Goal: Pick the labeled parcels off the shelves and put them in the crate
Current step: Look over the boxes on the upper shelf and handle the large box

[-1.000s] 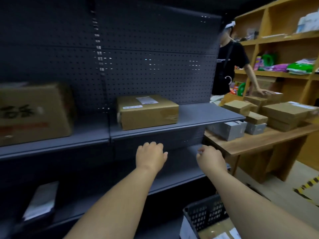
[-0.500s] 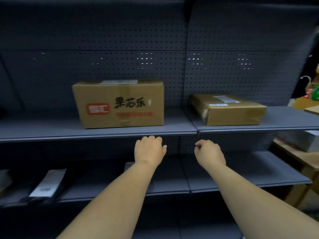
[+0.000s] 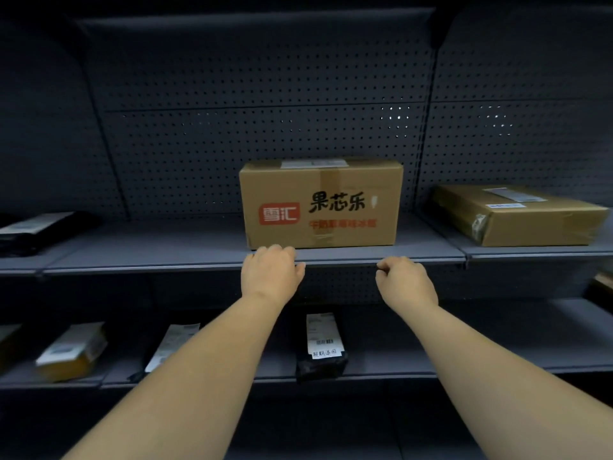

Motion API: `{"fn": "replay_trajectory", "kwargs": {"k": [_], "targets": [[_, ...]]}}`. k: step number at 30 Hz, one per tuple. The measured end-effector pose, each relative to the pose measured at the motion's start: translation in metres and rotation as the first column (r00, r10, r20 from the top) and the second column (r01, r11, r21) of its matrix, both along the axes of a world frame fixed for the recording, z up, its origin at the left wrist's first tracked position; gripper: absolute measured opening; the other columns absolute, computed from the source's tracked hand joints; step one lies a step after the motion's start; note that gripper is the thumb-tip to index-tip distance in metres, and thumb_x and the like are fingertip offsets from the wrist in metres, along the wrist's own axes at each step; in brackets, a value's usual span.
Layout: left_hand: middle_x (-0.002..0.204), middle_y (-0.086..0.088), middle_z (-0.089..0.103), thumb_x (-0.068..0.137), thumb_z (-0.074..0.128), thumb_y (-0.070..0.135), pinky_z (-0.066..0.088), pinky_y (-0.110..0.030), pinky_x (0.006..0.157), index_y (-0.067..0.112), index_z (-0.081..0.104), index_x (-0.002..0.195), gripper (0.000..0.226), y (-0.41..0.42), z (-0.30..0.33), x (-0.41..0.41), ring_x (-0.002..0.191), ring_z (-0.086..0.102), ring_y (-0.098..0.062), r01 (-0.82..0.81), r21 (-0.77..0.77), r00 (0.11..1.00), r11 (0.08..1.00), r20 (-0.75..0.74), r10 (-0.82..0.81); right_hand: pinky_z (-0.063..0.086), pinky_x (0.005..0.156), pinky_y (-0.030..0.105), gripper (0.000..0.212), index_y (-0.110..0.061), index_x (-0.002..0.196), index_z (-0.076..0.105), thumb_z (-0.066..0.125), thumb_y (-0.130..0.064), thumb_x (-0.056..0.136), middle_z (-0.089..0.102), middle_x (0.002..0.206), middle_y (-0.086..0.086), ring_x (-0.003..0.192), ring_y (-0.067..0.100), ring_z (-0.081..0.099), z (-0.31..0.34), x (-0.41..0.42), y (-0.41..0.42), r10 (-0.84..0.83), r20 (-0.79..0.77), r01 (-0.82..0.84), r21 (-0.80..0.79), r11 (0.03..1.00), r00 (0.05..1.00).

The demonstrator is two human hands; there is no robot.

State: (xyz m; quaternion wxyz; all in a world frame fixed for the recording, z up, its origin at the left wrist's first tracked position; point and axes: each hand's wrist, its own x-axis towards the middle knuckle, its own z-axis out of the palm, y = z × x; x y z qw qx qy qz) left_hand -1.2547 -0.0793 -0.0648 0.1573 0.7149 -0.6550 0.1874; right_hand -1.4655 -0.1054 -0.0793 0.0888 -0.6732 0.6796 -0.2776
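Upper shelf [image 3: 166, 247]: grey sheet metal, smooth, with a dark perforated back panel [image 3: 265, 134] behind; carries a printed carton [image 3: 321, 204], tall rectangular corrugated cardboard, taped, white label on top, at centre; a flat carton [image 3: 517, 215], low and wide, glossy with tape, labelled, to the right; a black poly bag [image 3: 36, 229], soft, labelled, far left. Lower shelf [image 3: 497, 343]: same metal; a small black bagged parcel [image 3: 321, 346] with barcode label at centre; a white-labelled mailer [image 3: 172, 343] and a yellowish padded parcel [image 3: 71, 351] to the left. Left hand [image 3: 270, 273]: fingers loosely curled, grasping nothing, at the upper shelf's near edge just below the printed carton. Right hand [image 3: 406, 280]: clenched, empty, near the same edge.
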Motion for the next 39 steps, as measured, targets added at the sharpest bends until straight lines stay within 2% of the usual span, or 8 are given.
{"fn": "replay_trajectory", "kwargs": {"k": [7,22,26,28,30,34,36,39], "targets": [[0.098,-0.003,0.064,0.093,0.041,0.047,0.037,-0.034,0.069,0.02,0.061,0.103,0.035,-0.023,0.043,0.021,0.091,0.057,-0.025,-0.025,-0.09,0.999,0.996,-0.026,0.023,0.05,0.077,0.038,0.031,-0.023,0.124,0.057,0.04,-0.028,0.098,0.053,0.126,0.003,0.113,0.027,0.047,0.044,0.013,-0.025,0.018,-0.018,-0.019,-0.081,0.997,1.0],[0.103,-0.009,0.064,0.095,0.043,0.044,0.049,-0.033,0.066,0.016,0.06,0.114,0.038,-0.139,0.143,0.053,0.088,0.061,-0.029,-0.124,-0.241,0.981,0.962,-0.174,0.083,0.051,0.087,0.042,0.035,-0.022,0.13,0.053,0.042,-0.03,0.097,0.052,0.13,0.006,0.114,0.03,0.05,0.147,0.012,-0.155,0.016,0.062,0.005,-0.32,0.947,0.998],[0.101,-0.011,0.064,0.095,0.044,0.044,0.051,-0.033,0.064,0.014,0.059,0.114,0.039,-0.166,0.155,0.064,0.087,0.061,-0.029,-0.183,-0.177,0.961,0.967,-0.241,0.138,0.049,0.084,0.036,0.042,-0.012,0.133,0.048,0.043,-0.031,0.097,0.054,0.127,0.014,0.111,0.033,0.052,0.161,0.007,-0.19,-0.008,0.021,0.013,-0.214,0.977,1.0],[0.098,-0.011,0.063,0.095,0.044,0.044,0.052,-0.033,0.066,0.012,0.06,0.113,0.04,-0.178,0.158,0.068,0.086,0.06,-0.029,-0.222,-0.115,0.942,0.968,-0.282,0.183,0.049,0.071,0.031,0.039,-0.006,0.127,0.051,0.043,-0.031,0.097,0.059,0.105,0.013,0.091,0.029,0.056,0.167,0.007,-0.204,-0.034,0.022,0.036,-0.098,0.995,0.999],[0.093,-0.01,0.061,0.095,0.042,0.045,0.051,-0.033,0.068,0.008,0.06,0.112,0.044,-0.19,0.159,0.074,0.084,0.059,-0.028,-0.255,-0.031,0.918,0.966,-0.322,0.232,0.042,0.058,0.027,0.036,-0.002,0.117,0.055,0.039,-0.029,0.099,0.055,0.084,0.009,0.07,0.022,0.051,0.17,0.008,-0.214,-0.037,-0.009,0.037,0.006,0.999,0.999],[0.107,-0.016,0.062,0.096,0.04,0.046,0.045,-0.03,0.067,0.003,0.057,0.118,0.051,-0.204,0.159,0.083,0.086,0.057,-0.028,-0.295,0.119,0.87,0.948,-0.378,0.318,0.04,0.073,0.028,0.041,0.003,0.126,0.05,0.03,-0.024,0.102,0.057,0.12,0.018,0.094,0.028,0.055,0.171,0.009,-0.231,0.008,-0.077,0.001,0.119,0.993,0.997],[0.113,-0.017,0.06,0.097,0.039,0.046,0.043,-0.03,0.068,0.003,0.055,0.121,0.052,-0.208,0.158,0.085,0.092,0.058,-0.029,-0.296,0.164,0.843,0.941,-0.417,0.338,0.034,0.076,0.028,0.039,0.004,0.127,0.052,0.036,-0.019,0.1,0.055,0.128,0.022,0.11,0.035,0.054,0.17,0.007,-0.238,0.037,-0.006,-0.036,0.085,0.996,0.999],[0.107,-0.016,0.06,0.096,0.042,0.044,0.044,-0.031,0.07,0.004,0.057,0.116,0.047,-0.213,0.156,0.089,0.092,0.059,-0.029,-0.28,0.167,0.799,0.945,-0.505,0.326,0.028,0.077,0.025,0.038,0.006,0.127,0.053,0.04,-0.016,0.099,0.052,0.133,0.023,0.124,0.035,0.048,0.169,0.005,-0.243,0.057,0.055,-0.06,0.068,0.996,0.997]]}}
